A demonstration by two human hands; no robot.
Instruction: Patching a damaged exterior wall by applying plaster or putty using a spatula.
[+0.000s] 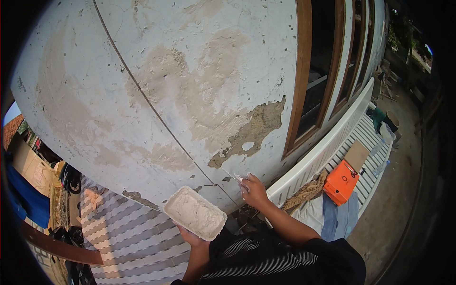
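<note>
Cradling an off-white rectangular tub [218, 230] of lumpy, pale beige paste [196, 212] before the patchy white wall [156, 35], the left hand [192, 237] grips its near edge; the right hand [253, 191] has its grip closed around a thin, paste-smeared tool [232, 175].

Open air fronts the wall [266, 52]; a bench [332, 148] blocks rightward.

At lower centre, the left hand [194, 237] is partly hidden beneath an off-white rectangular tray [173, 196]. Near the middle, the right hand [255, 192] covers much of a thin, pale tool [231, 174], too small to identify. The black shirt with white stripes [266, 275] runs off the lower edge.
</note>
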